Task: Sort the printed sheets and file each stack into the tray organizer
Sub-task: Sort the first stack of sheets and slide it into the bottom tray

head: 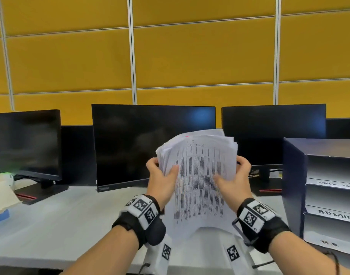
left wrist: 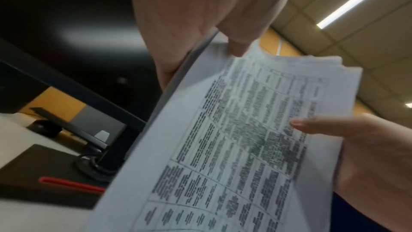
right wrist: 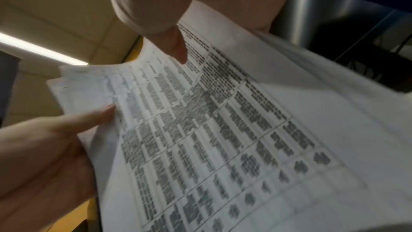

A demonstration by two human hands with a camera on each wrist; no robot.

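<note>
A thick stack of printed sheets (head: 199, 175) is held upright above the desk, its top page covered with a dense table of text. My left hand (head: 162, 173) grips its left edge, thumb on the front page and fingers behind. On the opposite edge my right hand (head: 233, 175) grips the same way. The wrist views show the stack (left wrist: 234, 138) (right wrist: 211, 121) close up, with the left hand (left wrist: 200, 24) and the right hand (right wrist: 174, 15) pinching it. The tray organizer (head: 328, 187), dark blue with grey shelves labelled ADMIN and H.R, stands on the right.
Three dark monitors (head: 150, 143) line the back of the grey desk (head: 61, 225) before a yellow partition wall. A beige box (head: 1, 193) sits at the left edge. The monitor bases with red strips (head: 25, 196) stand on the desk.
</note>
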